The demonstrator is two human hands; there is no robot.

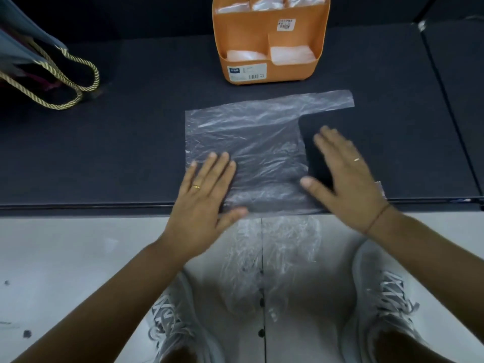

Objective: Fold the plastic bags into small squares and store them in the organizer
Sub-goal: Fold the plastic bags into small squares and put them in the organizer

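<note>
**Left hand (201, 189) and right hand (345, 169) spread at plastic bag (256, 142)**

Left hand lies flat on the bag's near left part, fingers straight. Right hand, blurred, is open over the handle cut-out, with its thumb at the bag's edge. Bag lies flattened at the near edge of the dark table (117, 153). Orange organizer (248, 35) stands behind it, holding folded bags (290, 55).

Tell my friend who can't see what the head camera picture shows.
A person's left hand presses a clear plastic bag flat on a dark table; the open right hand, blurred, is at the bag's handle end. Behind stands an orange organizer holding folded bags.
</note>
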